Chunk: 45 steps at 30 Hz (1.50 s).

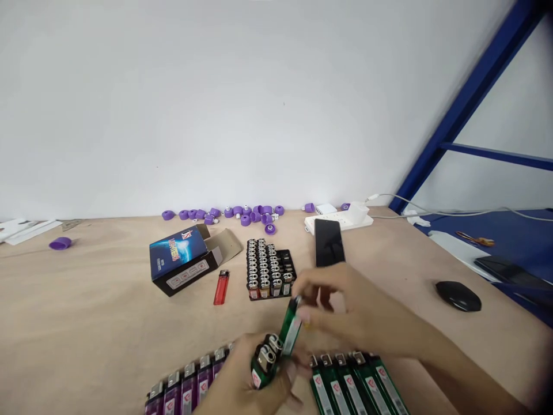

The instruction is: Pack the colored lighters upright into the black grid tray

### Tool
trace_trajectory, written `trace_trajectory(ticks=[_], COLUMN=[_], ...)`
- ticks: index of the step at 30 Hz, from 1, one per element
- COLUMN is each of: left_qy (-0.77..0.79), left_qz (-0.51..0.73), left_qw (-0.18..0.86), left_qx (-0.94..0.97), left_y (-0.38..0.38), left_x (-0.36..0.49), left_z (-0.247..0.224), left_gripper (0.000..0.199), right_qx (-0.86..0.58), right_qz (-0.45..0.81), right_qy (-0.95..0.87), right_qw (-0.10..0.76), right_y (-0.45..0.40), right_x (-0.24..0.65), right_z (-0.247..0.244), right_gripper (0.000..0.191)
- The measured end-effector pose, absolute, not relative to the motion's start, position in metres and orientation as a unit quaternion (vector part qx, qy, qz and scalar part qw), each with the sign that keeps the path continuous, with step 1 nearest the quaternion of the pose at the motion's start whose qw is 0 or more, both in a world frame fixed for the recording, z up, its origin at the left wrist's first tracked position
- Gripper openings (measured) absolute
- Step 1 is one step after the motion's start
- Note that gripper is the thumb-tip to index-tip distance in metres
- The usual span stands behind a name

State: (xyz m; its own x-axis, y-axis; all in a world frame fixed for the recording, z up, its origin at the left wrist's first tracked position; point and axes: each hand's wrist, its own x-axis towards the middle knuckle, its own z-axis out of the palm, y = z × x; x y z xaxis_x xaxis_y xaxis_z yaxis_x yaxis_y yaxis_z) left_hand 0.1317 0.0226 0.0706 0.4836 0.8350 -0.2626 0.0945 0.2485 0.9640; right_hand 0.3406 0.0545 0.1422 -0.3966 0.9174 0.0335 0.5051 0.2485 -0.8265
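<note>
Green lighters in curled left grip, tilted lighter, top pinched in right grip

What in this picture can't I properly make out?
Purple lighters: head view; the bottom edge cuts off their lower ends, and the left hand hides where the row ends.
Held green lighters: head view; their lower parts are hidden by the left hand.
Row of green lighters: head view; lower ends cut off by the bottom edge.
Blue box: head view; its smallest print is too small to read.
</note>
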Motion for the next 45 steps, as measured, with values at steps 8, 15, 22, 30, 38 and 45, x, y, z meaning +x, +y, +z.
trace_trajectory(ticks=[8, 15, 22, 30, 38, 45], left_qy=[0.418, 0.367, 0.344, 0.325, 0.359, 0.368], left_qz=[0.101, -0.041, -0.089, -0.077, 0.267, 0.246], left_qw=[0.197, 0.089, 0.043, 0.015, 0.380, 0.709], left_qx=[0.881, 0.925, 0.934, 0.942, 0.810, 0.550], left_y=[0.069, 0.075, 0.075, 0.075, 0.067, 0.046], left_x=[0.125, 0.140, 0.142, 0.137, 0.133, 0.149], left_z=[0.078, 0.085, 0.087, 0.075, 0.070, 0.080], left_gripper=[0.085, 0.038, 0.036, 0.036, 0.021, 0.057], right_qx=[-0.561, -0.541, -0.521, -0.460, -0.477, -0.451], right_qz=[0.254, 0.223, 0.195, 0.165, 0.217, 0.338], right_qy=[-0.695, -0.745, -0.790, -0.854, -0.807, -0.783], right_qw=[0.371, 0.320, 0.257, 0.181, 0.271, 0.264], right_y=[0.106, 0.113, 0.112, 0.106, 0.085, 0.045], right_x=[0.378, 0.359, 0.355, 0.352, 0.354, 0.318], right_z=[0.096, 0.073, 0.069, 0.070, 0.110, 0.132], right_gripper=[0.012, 0.008, 0.012, 0.021, 0.025, 0.012])
